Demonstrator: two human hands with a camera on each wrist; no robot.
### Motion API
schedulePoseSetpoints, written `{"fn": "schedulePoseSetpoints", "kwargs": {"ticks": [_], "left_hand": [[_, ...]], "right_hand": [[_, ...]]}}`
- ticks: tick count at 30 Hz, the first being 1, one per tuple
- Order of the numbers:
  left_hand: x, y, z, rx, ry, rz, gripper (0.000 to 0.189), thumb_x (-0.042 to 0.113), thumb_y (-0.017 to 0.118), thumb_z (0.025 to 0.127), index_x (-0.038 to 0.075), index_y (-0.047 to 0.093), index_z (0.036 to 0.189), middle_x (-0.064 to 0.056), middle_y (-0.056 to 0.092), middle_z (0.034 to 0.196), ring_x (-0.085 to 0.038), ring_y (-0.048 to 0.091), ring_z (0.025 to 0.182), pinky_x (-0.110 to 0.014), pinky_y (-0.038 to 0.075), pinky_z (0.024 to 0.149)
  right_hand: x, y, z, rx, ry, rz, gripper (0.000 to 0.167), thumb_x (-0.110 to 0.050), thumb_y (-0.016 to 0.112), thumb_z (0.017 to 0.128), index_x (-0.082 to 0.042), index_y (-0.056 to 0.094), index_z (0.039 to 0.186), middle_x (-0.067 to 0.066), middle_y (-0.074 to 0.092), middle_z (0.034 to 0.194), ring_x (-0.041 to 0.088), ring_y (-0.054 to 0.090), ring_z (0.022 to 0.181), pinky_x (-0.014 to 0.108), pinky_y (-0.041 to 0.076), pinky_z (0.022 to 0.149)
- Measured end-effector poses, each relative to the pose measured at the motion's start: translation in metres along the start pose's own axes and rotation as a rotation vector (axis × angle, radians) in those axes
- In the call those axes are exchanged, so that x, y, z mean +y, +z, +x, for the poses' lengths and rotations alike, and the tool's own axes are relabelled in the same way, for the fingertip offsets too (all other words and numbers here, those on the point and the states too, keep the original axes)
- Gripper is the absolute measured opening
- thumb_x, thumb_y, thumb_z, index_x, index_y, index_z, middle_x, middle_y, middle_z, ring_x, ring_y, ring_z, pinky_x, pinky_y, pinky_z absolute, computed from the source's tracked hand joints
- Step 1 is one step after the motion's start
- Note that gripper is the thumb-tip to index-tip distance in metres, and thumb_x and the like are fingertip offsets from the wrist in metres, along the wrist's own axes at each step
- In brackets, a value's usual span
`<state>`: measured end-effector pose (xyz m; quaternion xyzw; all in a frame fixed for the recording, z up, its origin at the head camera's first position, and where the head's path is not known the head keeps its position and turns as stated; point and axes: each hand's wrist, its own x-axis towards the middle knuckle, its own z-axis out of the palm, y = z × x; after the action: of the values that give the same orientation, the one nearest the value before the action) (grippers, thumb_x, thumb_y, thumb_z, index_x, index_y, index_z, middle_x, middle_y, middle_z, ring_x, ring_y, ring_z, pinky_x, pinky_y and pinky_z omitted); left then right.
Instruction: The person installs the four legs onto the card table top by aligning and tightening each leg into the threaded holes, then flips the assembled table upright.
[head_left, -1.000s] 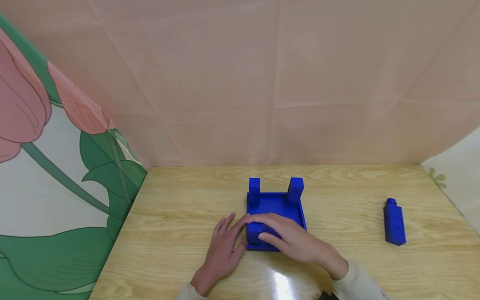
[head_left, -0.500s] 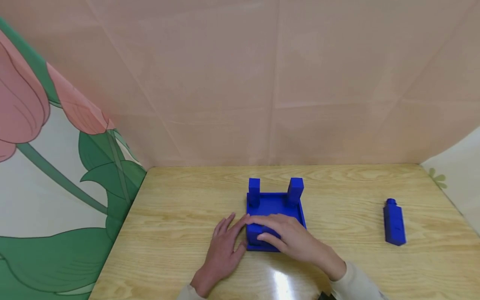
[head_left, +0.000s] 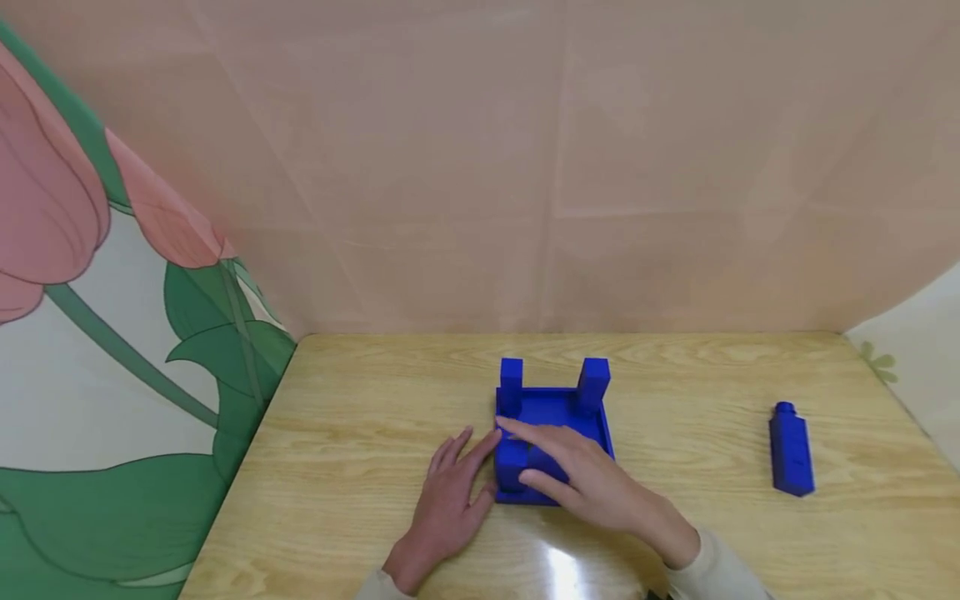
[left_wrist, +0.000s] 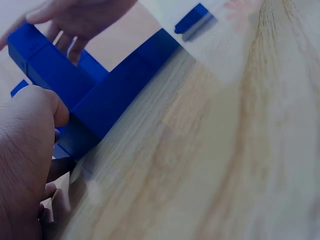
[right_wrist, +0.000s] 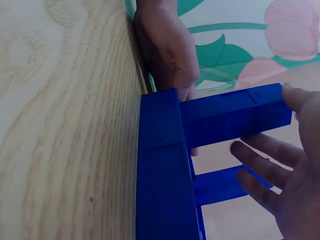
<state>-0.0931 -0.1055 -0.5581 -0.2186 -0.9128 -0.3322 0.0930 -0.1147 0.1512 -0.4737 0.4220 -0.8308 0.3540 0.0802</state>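
A blue square base with a raised rim (head_left: 551, 407) lies on the table with blocky blue legs standing up from it. My left hand (head_left: 447, 507) rests at its left side, fingers extended, index tip and thumb by the rim. My right hand (head_left: 588, 473) reaches over the near-left leg (head_left: 512, 467). Its thumb touches the top of that leg (right_wrist: 235, 112) in the right wrist view, while the other fingers spread apart behind it. The index finger stands a little beyond the leg. The right hand hides the near-right part of the base.
A loose blue leg (head_left: 791, 452) with a round knob at one end lies to the right on the wooden table (head_left: 360, 417). Two far legs, left (head_left: 511, 385) and right (head_left: 593, 383), stand up from the base. A pink cloth (head_left: 450, 167) hangs behind.
The right index finger has lifted slightly away from the near-left leg, widening the gap to the thumb. The left hand and the base stay in place; the view has shifted slightly.
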Motion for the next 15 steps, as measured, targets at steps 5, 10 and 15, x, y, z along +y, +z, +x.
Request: {"fn": "schedulePoseSetpoints", "kwargs": {"ticks": [5, 10, 15], "left_hand": [[0.0, 0.001, -0.001, -0.005, -0.011, 0.004, 0.07, 0.025, 0.067, 0.101, 0.023, 0.049, 0.169, -0.001, 0.061, 0.163, -0.037, 0.041, 0.162, -0.063, 0.025, 0.134], [0.001, -0.001, -0.001, -0.012, -0.019, -0.004, 0.071, 0.025, 0.067, 0.101, 0.023, 0.049, 0.17, 0.0, 0.061, 0.163, -0.037, 0.04, 0.162, -0.063, 0.024, 0.135], [0.001, -0.001, 0.0, -0.015, -0.019, -0.01, 0.071, 0.024, 0.067, 0.102, 0.024, 0.048, 0.17, 0.0, 0.06, 0.164, -0.037, 0.039, 0.163, -0.062, 0.023, 0.135]], "right_hand": [[-0.004, -0.011, -0.012, 0.073, 0.085, 0.004, 0.083, -0.008, 0.073, 0.104, -0.018, 0.032, 0.176, -0.006, 0.073, 0.141, 0.018, 0.069, 0.129, 0.058, 0.056, 0.106], [-0.002, -0.027, -0.03, 0.177, 0.146, -0.032, 0.084, 0.001, 0.074, 0.1, -0.013, 0.036, 0.174, -0.008, 0.073, 0.136, 0.019, 0.069, 0.127, 0.042, 0.054, 0.109], [0.006, -0.038, -0.058, 0.29, 0.198, -0.059, 0.082, 0.01, 0.072, 0.097, -0.008, 0.041, 0.171, -0.003, 0.075, 0.13, 0.012, 0.064, 0.129, 0.013, 0.036, 0.116]]}}
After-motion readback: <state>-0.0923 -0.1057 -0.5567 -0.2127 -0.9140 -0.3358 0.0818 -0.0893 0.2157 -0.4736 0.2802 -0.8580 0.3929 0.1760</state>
